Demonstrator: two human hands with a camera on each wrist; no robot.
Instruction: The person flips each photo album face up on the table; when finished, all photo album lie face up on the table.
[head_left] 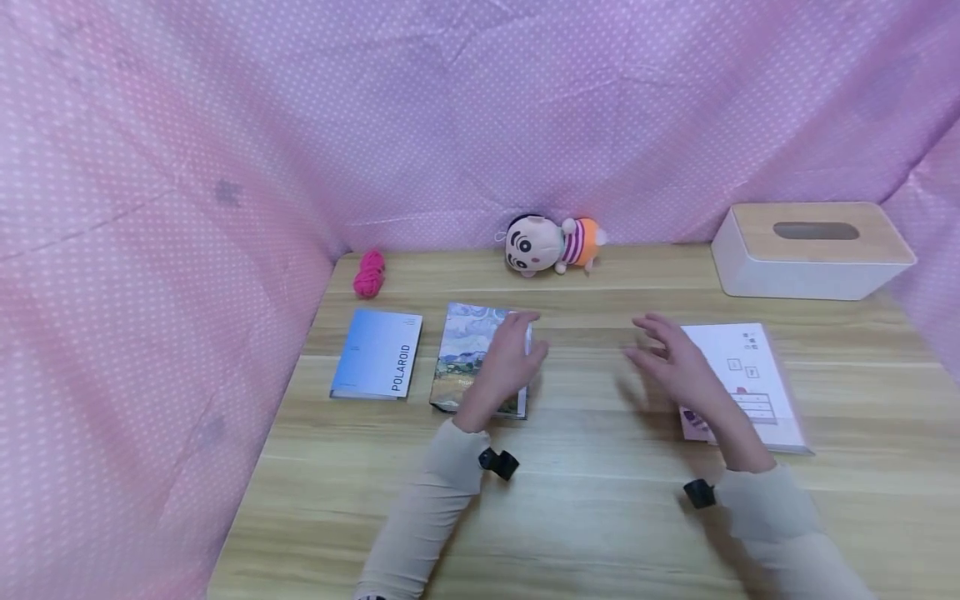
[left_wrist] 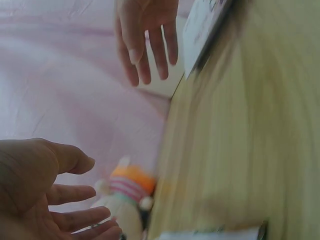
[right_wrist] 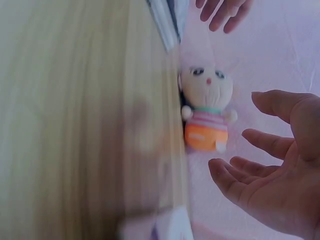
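My left hand (head_left: 507, 360) hovers over the right part of a book with a painted landscape cover (head_left: 467, 342), hiding some of it. Its fingers and thumb are spread and hold nothing; the left wrist view shows the same loose left hand (left_wrist: 55, 195). Across from it, my right hand (head_left: 678, 364) is raised beside and partly over a white book (head_left: 750, 367), fingers parted and bare. In the right wrist view the right hand (right_wrist: 280, 160) has relaxed fingers. A plush doll in a striped top and orange bottoms (head_left: 558, 244) lies at the back, beyond both hands.
A blue book marked POLAROID (head_left: 377, 354) lies left of the landscape book. Behind it sits a bundle of pink yarn (head_left: 369, 275). At the back right stands a white tissue box with a wooden lid (head_left: 813, 250). Pink dotted cloth (head_left: 450, 125) hangs along the table's back and left.
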